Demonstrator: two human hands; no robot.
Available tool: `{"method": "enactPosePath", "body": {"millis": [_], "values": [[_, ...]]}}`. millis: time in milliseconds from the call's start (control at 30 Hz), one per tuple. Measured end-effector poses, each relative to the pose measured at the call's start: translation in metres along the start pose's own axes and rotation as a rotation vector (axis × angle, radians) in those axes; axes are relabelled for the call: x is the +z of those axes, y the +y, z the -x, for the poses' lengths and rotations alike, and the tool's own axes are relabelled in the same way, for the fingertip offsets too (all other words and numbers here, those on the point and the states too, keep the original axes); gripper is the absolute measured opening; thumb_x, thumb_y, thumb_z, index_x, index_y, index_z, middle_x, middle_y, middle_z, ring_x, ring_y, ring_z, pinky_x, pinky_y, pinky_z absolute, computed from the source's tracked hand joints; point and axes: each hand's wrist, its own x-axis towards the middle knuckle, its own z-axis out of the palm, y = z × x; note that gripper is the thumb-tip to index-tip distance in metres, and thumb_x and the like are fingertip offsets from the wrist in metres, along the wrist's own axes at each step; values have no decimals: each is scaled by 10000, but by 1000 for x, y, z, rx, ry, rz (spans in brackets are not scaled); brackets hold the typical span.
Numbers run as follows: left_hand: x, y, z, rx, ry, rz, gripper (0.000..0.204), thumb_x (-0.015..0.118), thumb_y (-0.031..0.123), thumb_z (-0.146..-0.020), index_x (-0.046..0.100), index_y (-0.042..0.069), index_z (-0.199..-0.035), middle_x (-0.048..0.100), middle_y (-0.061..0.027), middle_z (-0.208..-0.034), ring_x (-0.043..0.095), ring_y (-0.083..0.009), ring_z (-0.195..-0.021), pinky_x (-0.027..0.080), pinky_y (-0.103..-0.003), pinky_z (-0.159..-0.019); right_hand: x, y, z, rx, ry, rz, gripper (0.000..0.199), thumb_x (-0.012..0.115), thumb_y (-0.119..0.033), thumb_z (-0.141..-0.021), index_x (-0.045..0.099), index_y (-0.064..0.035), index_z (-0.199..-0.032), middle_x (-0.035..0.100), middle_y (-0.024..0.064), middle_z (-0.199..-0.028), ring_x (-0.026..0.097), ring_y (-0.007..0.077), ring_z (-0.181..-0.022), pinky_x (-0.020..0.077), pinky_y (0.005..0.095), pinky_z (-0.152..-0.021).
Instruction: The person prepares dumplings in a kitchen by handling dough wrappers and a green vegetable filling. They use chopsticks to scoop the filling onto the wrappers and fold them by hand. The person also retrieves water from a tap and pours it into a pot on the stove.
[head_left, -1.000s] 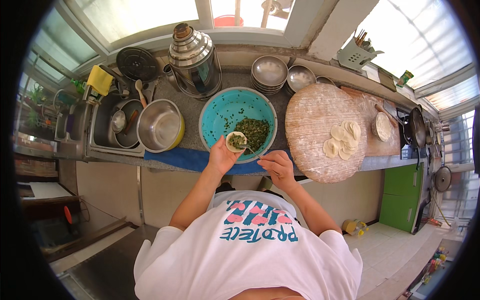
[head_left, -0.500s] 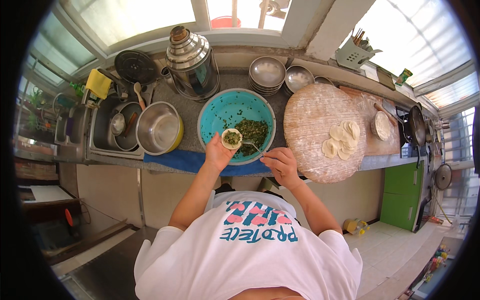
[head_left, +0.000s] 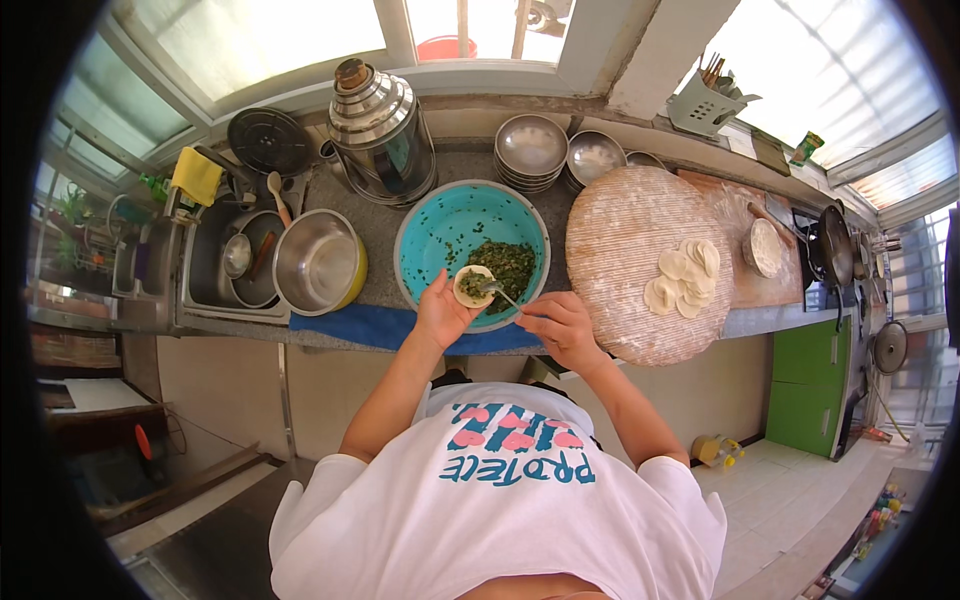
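My left hand (head_left: 442,314) cups a round dumpling wrapper (head_left: 474,286) with green filling in its middle, over the near rim of a turquoise basin (head_left: 430,235). A metal spoon (head_left: 505,296) is in the fingers of my right hand (head_left: 562,328), and its bowl end touches the filling on the wrapper. Chopped green filling (head_left: 508,265) lies heaped in the right part of the basin, with scraps stuck along the wall. To the right, a pile of flat dough wrappers (head_left: 686,278) rests on a floured round board (head_left: 620,230).
Behind the basin stand a steel thermos (head_left: 380,130) and stacked metal bowls (head_left: 531,146). A steel pot (head_left: 318,262) sits left, beside the sink (head_left: 200,262). Farther right are a bowl of flour (head_left: 765,248) and a dark wok (head_left: 832,248). A blue cloth (head_left: 350,330) lies along the counter edge.
The spoon's bowl end has come from the wrapper's right edge onto the filling. My left hand and the wrapper have shifted slightly right and tilted.
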Motion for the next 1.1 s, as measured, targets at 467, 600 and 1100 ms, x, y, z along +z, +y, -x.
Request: {"method": "enactPosePath", "body": {"millis": [467,600,1100], "values": [[-10,8,-3,68,76,83,577,326,420,-1009,363,-38,-1358,440,-186,-1371,443,-317,-1267,380,-440,-1065,-15,3,7,-46,-148,73,367,639,-3,-635,682,-95,-988,642,44,-996,589,238,-939,448,362,-795],[-7,6,-2,33,48,88,579,334,426,-1006,374,-37,-1352,442,-185,-1371,444,-317,-1266,380,-440,-1064,-7,-2,-1,-75,-87,45,370,645,-9,-629,682,-97,-986,641,44,-994,592,238,-940,451,362,-786],[10,-6,4,95,-1,132,560,330,430,-1006,407,-16,-1335,448,-174,-1371,431,-308,-1279,353,-447,-1079,19,-5,-4,124,234,8,207,642,-3,-783,673,-58,-980,640,88,-924,578,265,-840,468,349,-725]]}}
